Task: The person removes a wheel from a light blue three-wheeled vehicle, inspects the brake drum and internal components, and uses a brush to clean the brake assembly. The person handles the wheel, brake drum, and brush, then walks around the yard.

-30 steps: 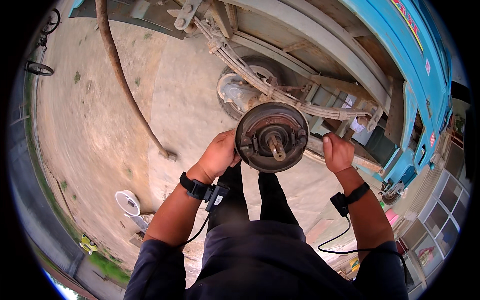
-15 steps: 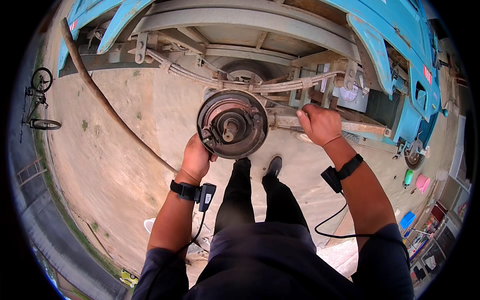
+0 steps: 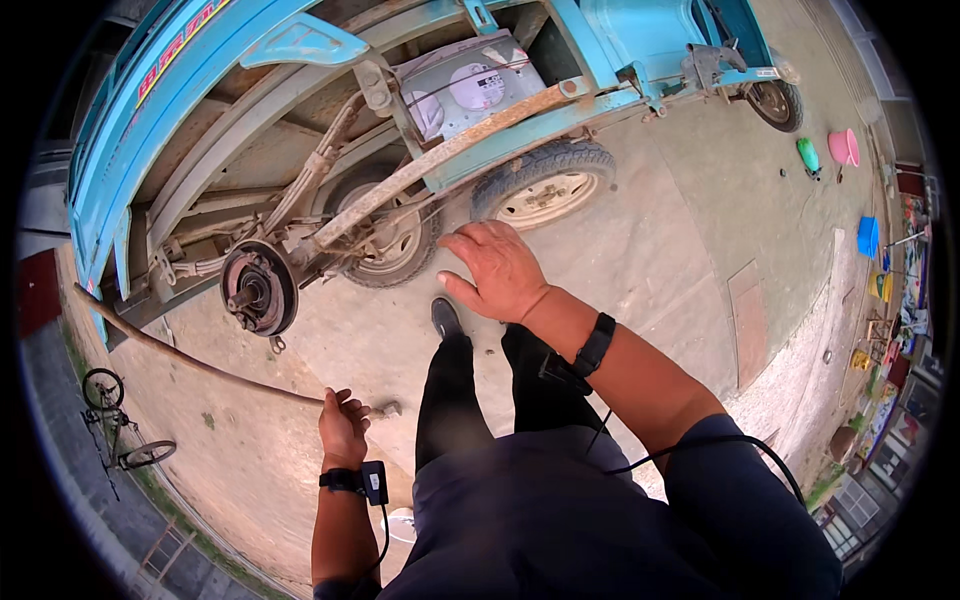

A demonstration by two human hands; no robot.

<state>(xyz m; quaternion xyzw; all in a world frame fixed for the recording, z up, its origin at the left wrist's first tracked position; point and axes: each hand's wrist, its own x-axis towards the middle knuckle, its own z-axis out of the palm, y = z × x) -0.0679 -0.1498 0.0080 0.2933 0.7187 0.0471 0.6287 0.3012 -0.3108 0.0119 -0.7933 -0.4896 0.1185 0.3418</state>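
My right hand (image 3: 490, 270) is raised in front of the blue vehicle's rusty frame bar (image 3: 410, 175), its fingers spread and nothing held. My left hand (image 3: 342, 425) is lower, fingers loosely curled and apart. It overlaps the long wooden pole (image 3: 210, 355) in view; I cannot tell if they touch. The round brake assembly (image 3: 258, 285), with a protruding spindle, sits on the axle at the upper left, away from both hands. Beside it are leaf springs (image 3: 315, 170) and a wheel (image 3: 385, 245). A tire with a cream rim (image 3: 543, 195) lies past my right hand.
My legs stand on concrete (image 3: 650, 280). A bicycle (image 3: 125, 440) lies at the left. At the right are a pink bucket (image 3: 842, 148), a green container (image 3: 808, 158), a blue bin (image 3: 867, 237) and assorted clutter. A flat board (image 3: 750, 330) lies on the ground.
Both hands have come away from the brake assembly. It now appears farther up and left, as my view has turned right. My right hand has moved left across my body with its fingers spread.
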